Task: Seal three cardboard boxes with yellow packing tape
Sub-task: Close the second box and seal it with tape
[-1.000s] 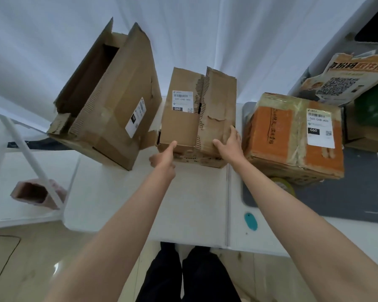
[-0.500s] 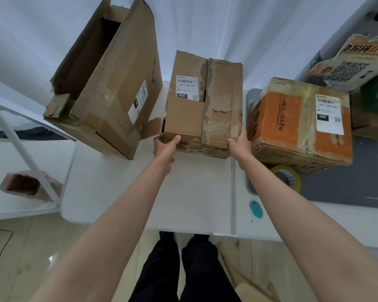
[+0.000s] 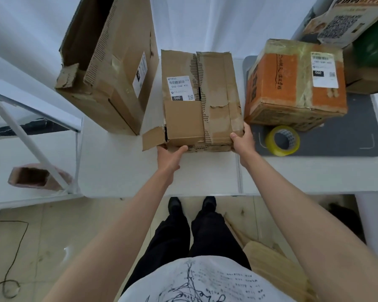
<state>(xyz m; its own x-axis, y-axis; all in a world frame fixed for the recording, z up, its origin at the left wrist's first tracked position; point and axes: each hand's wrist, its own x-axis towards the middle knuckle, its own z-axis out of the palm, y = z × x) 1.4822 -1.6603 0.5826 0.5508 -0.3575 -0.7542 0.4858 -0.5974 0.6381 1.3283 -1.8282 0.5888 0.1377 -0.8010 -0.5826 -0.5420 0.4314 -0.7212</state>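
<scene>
We hold the worn brown cardboard box with a white shipping label at its near corners: our left hand grips the near-left corner, our right hand clasps the near-right. It rests on the white table, long axis pointing away from us, between the tall open brown carton and the orange taped box; the yellow tape roll lies beside our right hand.

middle box label: "060-06B-A05", black tag "060" | orange box label: black tag "060", upper code unclear | tall box label: illegible
</scene>
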